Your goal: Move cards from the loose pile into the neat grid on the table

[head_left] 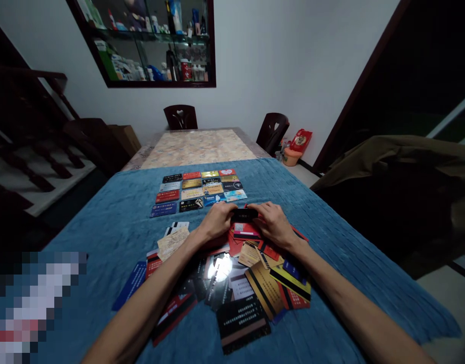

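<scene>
Pinching a black card [244, 216] by its two ends, the left hand [217, 221] and the right hand [272, 221] meet over the middle of the worktop [202, 144], whose near part lies under a blue cloth [331, 227]. The fingers of each hand are bent in around their own end of it, leaving the middle bare; the thumbs are too hidden to place exactly. Some red shows at its upper edge, but whether that is a second card behind it is unclear.

The black card looks thin and rigid, so I'd expect it to be very light, springy if bent and fairly slippery, with little risk of breaking. The short ends are the sound place to hold it; a flat card on soft cloth would probably need a fingernail or a press on one edge to lift.

Toward the worktop's far edge, four neat rows of cards [192, 193] lie flat on the cloth. Toward its near edge, beneath and between the forearms, spreads a loose heap of cards [243, 287], overlapping and likely to slide over one another; one catches a bright glare.
</scene>
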